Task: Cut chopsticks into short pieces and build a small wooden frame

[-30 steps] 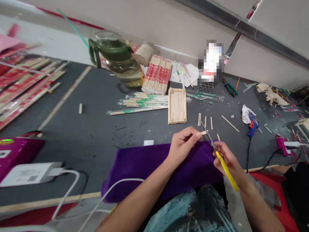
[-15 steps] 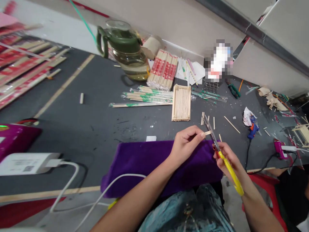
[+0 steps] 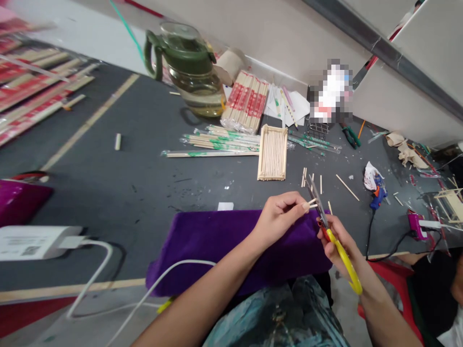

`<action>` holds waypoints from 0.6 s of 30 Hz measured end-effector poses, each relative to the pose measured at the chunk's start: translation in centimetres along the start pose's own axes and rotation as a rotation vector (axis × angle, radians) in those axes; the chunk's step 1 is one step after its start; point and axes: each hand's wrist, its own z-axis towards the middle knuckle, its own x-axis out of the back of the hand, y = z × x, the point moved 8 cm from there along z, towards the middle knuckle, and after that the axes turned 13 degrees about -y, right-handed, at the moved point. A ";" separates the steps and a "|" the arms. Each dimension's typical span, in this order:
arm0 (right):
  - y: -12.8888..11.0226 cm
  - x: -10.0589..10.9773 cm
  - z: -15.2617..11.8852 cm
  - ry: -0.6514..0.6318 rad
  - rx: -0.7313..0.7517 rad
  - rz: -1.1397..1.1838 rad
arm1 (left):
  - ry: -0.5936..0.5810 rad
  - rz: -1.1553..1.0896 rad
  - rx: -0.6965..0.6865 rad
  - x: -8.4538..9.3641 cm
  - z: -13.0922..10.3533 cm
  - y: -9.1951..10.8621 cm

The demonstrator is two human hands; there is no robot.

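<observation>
My left hand [image 3: 284, 217] pinches two thin wooden sticks [image 3: 312, 204] whose tips point right, toward the blades. In my right hand [image 3: 340, 241] is a pair of scissors [image 3: 342, 255] with yellow and red handles; the blades stand slightly apart, right at the stick ends. Both hands are over a purple cloth [image 3: 210, 246] along the table's front edge. Beyond them lies a small tray made of wooden sticks [image 3: 273, 153]. Several short cut sticks [image 3: 320, 184] are scattered on the dark table just past the scissors.
A glass pitcher with green lid [image 3: 193, 72] stands at the back, beside bundled chopsticks [image 3: 246, 101]. Green-wrapped chopsticks [image 3: 217, 144] lie in front. To the right are a blue glue gun [image 3: 378, 196] and pliers [image 3: 350, 136]. A white power adapter [image 3: 32, 243] and cable sit left.
The scissors blades have parted a little more at the stick ends, and the two stick tips now show spread apart. My left hand has shifted slightly right.
</observation>
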 end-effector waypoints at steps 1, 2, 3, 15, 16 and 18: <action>-0.4 0.0 -0.1 -0.009 0.007 -0.010 | -0.007 -0.032 0.013 -0.1 0.0 -0.2; -0.8 -0.1 -0.2 -0.022 0.011 -0.025 | -0.014 -0.062 0.028 -0.1 0.1 -0.4; -1.2 -0.2 -0.3 -0.038 0.013 -0.043 | -0.018 -0.086 0.042 -0.2 0.1 -0.5; -1.9 -0.5 -0.2 -0.032 -0.041 -0.076 | 0.006 -0.120 0.155 -0.3 0.3 -1.8; -1.8 -0.5 -0.1 -0.042 -0.043 -0.073 | 0.014 -0.120 0.159 -0.3 0.3 -1.9; -1.7 -0.6 0.1 -0.055 -0.051 -0.067 | 0.030 -0.118 0.164 -0.2 0.2 -2.0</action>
